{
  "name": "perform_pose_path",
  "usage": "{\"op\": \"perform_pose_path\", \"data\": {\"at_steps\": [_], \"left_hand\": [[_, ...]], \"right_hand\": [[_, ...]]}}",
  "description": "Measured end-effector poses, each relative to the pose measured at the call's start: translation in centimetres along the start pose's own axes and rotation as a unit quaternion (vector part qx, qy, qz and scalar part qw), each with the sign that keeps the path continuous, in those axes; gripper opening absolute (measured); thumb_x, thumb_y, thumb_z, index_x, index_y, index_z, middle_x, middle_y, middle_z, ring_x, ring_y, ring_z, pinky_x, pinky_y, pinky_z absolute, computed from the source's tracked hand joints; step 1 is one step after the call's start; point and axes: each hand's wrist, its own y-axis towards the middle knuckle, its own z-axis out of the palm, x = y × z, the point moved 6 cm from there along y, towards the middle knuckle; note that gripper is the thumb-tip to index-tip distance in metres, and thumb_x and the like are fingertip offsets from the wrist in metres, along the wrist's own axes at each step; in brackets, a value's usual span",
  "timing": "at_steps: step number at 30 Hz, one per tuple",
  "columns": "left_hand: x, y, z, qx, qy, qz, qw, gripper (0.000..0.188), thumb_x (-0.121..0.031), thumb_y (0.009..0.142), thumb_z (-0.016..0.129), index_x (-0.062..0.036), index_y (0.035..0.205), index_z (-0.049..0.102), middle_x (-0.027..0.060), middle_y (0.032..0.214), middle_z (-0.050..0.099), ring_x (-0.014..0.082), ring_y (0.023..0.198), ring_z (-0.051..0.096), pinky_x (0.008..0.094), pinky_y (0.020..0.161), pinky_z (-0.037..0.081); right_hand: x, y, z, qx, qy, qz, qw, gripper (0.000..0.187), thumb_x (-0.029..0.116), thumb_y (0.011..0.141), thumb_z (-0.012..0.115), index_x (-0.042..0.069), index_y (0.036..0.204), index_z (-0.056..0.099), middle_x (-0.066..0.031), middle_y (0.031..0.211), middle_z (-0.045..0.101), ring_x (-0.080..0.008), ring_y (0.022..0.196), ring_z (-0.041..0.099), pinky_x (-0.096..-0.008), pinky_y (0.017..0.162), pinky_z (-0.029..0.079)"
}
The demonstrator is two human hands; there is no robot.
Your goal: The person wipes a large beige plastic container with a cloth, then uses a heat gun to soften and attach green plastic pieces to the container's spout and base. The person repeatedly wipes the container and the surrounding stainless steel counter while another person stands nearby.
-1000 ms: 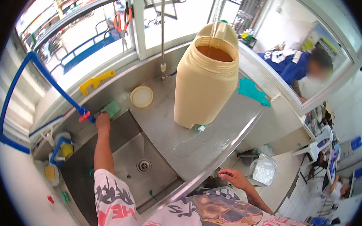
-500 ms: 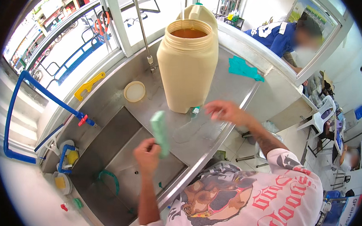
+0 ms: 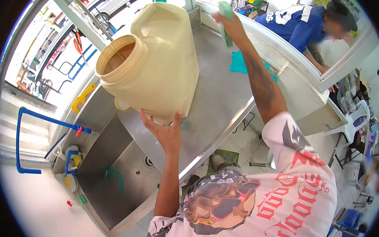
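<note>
We see the left hand (image 3: 164, 131) spread wide, pressed against the lower side of the big cream plastic jug (image 3: 151, 64), which tilts on the steel desk (image 3: 223, 99) beside the sink (image 3: 114, 166). The right hand (image 3: 231, 24) grips a green sponge (image 3: 225, 16) beyond the jug.

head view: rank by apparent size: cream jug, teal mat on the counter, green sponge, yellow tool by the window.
1. cream jug, by far the largest, though it sits close to the camera.
2. teal mat, partly hidden behind the right forearm.
3. yellow tool and green sponge in the right hand look alike; not ranking them.
</note>
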Motion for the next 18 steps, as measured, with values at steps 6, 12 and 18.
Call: {"op": "perform_pose_path", "data": {"at_steps": [6,12,18], "left_hand": [[-0.5,1.5,1.4,-0.078,-0.064,0.031,0.994,0.111,-0.027,0.075,0.09,-0.0088,0.151,0.011,0.0187,0.151,0.023,0.0317,0.14,0.03,0.05,0.113,0.032],[1.3,3.9,-1.6,-0.044,-0.01,0.09,0.995,0.105,-0.023,0.075,0.09,-0.0071,0.15,0.018,0.0179,0.151,0.03,0.0302,0.141,0.032,0.0474,0.117,0.028],[1.7,5.8,-3.7,0.003,0.0,0.068,0.998,0.107,-0.022,0.073,0.091,-0.0085,0.151,0.018,0.0181,0.153,0.03,0.0309,0.143,0.031,0.0473,0.118,0.028]], "right_hand": [[-4.9,5.5,10.8,0.207,0.287,0.158,0.922,0.053,0.051,0.096,0.06,0.007,0.125,0.062,-0.0065,0.116,0.066,-0.0156,0.103,0.063,-0.0332,0.087,0.053],[-4.0,1.1,10.5,0.207,0.315,0.129,0.917,0.064,0.054,0.097,0.057,0.006,0.139,0.053,-0.0099,0.132,0.062,-0.0215,0.115,0.062,-0.0378,0.098,0.051],[-5.7,0.4,6.4,0.259,0.101,0.122,0.953,0.067,0.066,0.089,0.061,0.007,0.121,0.066,-0.0081,0.115,0.068,-0.0187,0.107,0.064,-0.0383,0.092,0.051]]}}
